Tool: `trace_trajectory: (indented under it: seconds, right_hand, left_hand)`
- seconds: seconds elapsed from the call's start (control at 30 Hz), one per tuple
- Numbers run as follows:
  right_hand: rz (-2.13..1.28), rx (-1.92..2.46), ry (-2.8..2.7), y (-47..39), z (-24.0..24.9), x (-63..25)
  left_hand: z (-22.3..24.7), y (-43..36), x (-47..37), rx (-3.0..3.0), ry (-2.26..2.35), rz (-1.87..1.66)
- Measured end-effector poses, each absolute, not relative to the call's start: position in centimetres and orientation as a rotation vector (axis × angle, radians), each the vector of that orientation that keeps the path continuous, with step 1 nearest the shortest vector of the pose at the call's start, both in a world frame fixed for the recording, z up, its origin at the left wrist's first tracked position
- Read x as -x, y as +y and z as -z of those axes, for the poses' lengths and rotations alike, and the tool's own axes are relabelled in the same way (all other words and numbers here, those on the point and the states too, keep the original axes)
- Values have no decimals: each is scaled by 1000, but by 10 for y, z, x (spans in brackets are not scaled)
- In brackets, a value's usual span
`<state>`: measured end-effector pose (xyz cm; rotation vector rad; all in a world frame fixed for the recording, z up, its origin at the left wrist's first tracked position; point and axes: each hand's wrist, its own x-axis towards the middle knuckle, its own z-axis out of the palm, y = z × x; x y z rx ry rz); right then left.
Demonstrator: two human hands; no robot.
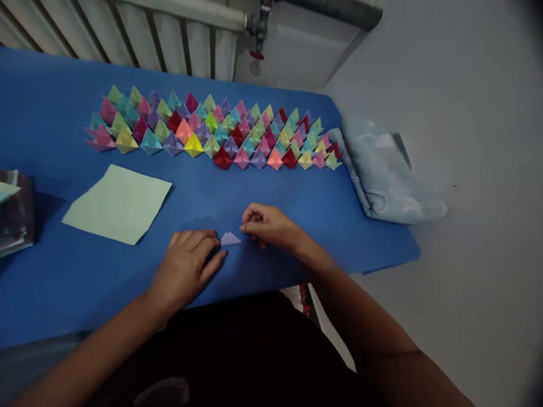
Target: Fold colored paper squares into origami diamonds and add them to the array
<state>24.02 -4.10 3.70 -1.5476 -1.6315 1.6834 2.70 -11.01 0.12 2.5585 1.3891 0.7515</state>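
A small folded piece of light purple paper [231,239] lies at the front part of the blue tabletop. My left hand [186,263] has its fingertips on the paper's left end, with the thumb below, and hides that end. Just right of the paper, my right hand [267,226] is closed, its thumb and forefinger drawn together a little above the right tip. I see nothing between those fingers. Behind both hands stand rows of several folded paper boats [220,133] in red, pink, yellow, green, blue and purple.
A pale green sheet [119,203] lies left of centre on the blue table [51,124]. A shiny dark packet [19,226] with paper on top sits at the left edge. Folded light blue cloth [377,175] lies at the right end. A radiator [169,42] stands behind.
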Motion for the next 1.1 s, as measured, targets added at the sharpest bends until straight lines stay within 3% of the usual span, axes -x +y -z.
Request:
trace_trajectory:
  seconds: [0.23,0.5,0.67,0.87,1.1]
  right_hand:
    - [-1484,1397,-1774,12,-59,-227]
    - [-1546,1321,-1635,26,-20,-237]
    - [-1513,1279,-1627,25,-23,-248]
    - [-1271,1250,-1458,33,-29,-251]
    - [-923,1174,-1787,49,7,-247]
  left_hand:
    - [-12,-96,-36,-2392,1432,-613]
    - [-28,-75,-35,-2186,1382,-501]
    - [-36,-56,-37,-2220,1180,-356]
    - [-25,6,-40,-2424,1474,-765]
    - [12,42,-38,-2313,1352,-918]
